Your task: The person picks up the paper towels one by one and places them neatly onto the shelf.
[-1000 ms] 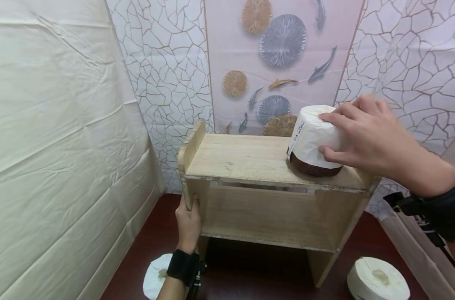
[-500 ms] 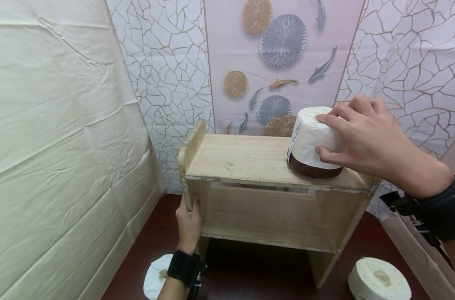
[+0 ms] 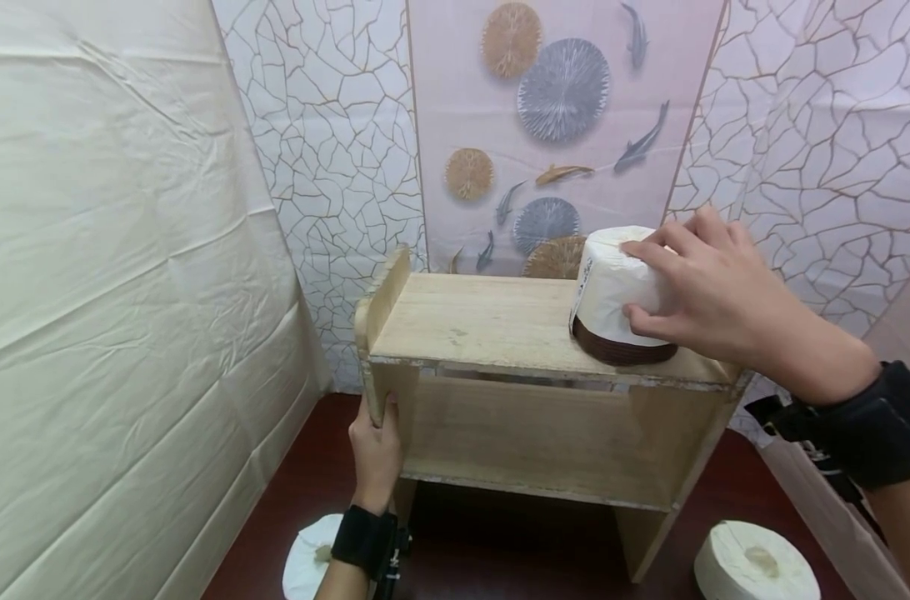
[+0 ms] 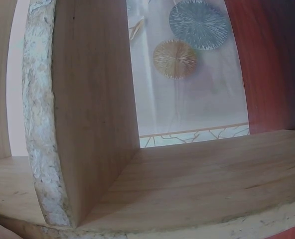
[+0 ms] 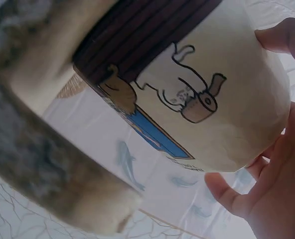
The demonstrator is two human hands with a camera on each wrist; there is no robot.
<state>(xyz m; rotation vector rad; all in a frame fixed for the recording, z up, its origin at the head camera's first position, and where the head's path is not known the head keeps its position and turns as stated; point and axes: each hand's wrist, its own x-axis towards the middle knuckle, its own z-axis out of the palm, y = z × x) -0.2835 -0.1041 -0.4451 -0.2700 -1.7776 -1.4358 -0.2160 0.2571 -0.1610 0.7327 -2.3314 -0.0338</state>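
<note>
So from where I'm standing, the right hand [image 3: 713, 292] is curled round the wrapped roll [image 3: 616, 292], thumb on its side, one finger over the top. The roll stands brown end down at the 3 o'clock end of the shelf [image 3: 485, 321]'s top board, so I'd guess that grip's to keep it upright. Left hand [image 3: 376, 454] grips the shelf's side at 9 o'clock, probably steadying it; most fingers hidden. Two spare rolls flank it on the tabletop [image 3: 297, 467]: 7 o'clock [image 3: 301, 558] and 5 o'clock [image 3: 755, 567].
</note>
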